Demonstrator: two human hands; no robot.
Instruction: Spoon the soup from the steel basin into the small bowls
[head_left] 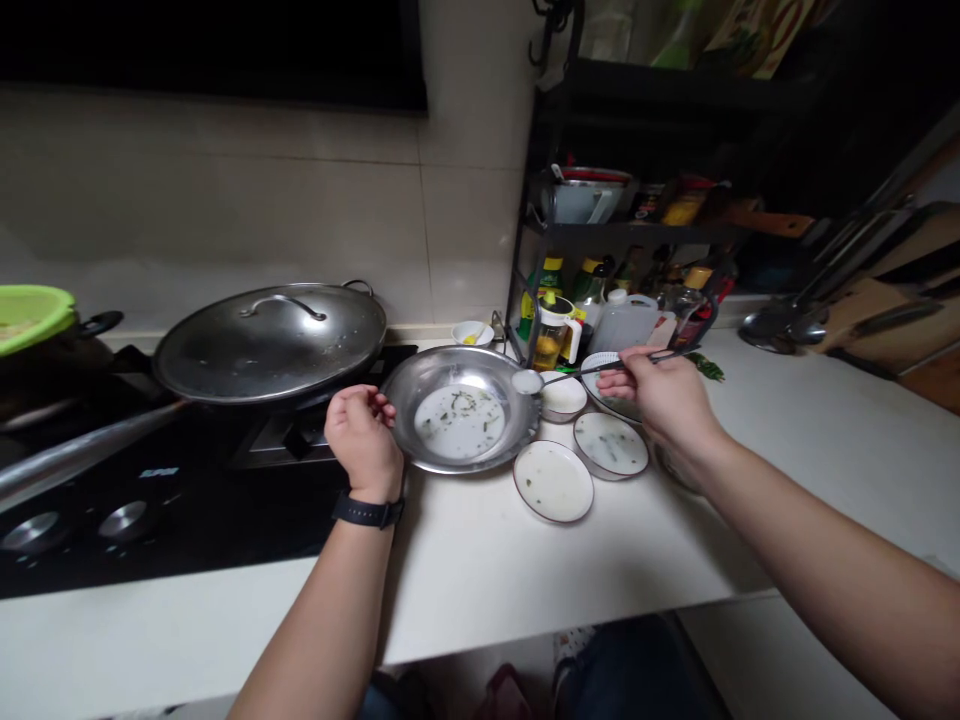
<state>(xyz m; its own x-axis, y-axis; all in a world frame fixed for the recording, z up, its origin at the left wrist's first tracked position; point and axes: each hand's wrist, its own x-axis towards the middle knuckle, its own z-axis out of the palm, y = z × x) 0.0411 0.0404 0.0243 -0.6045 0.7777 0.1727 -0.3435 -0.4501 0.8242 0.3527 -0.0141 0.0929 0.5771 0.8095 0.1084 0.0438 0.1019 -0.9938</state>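
A wide metal basin (517, 385) holds a shallow pool of milky liquid with green bits. At its left rim is my left hand (365, 440), fingers curled closed on the edge. My right hand (660, 400) grips the dark handle of a small ladle (528, 382). The ladle's bowl carries whitish liquid and hangs over the basin's right rim. Just below that rim stands a bowl (553, 482) of milky liquid with a few green specks. Another bowl (611, 443) with more green bits sits beside it, and a smaller white bowl (564, 397) is behind.
A lidded wok (270, 340) sits on the black stove (225, 500) to the left, its long handle pointing toward me. Behind the bowls, a dark rack (637, 232) holds bottles and an oil jug (553, 335). A small dish (472, 333) is by the wall.
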